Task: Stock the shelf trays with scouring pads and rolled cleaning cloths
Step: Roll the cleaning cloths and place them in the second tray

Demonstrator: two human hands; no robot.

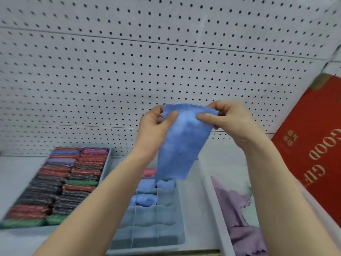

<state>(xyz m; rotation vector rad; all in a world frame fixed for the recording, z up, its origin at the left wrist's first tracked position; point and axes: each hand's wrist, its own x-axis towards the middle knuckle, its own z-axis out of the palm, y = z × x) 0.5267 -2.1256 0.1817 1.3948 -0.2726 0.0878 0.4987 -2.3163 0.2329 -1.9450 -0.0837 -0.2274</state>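
Both bare forearms rose from the lower edge of the view and leaned toward each other, the hands meeting at about the same height in the middle. The left hand [156, 120] was held palm toward the camera, its thumb laid across the front and the fingers curled behind in a pinch. The right hand [226, 120] mirrored it, thumb pointing inward toward the left one, fingers bent behind.
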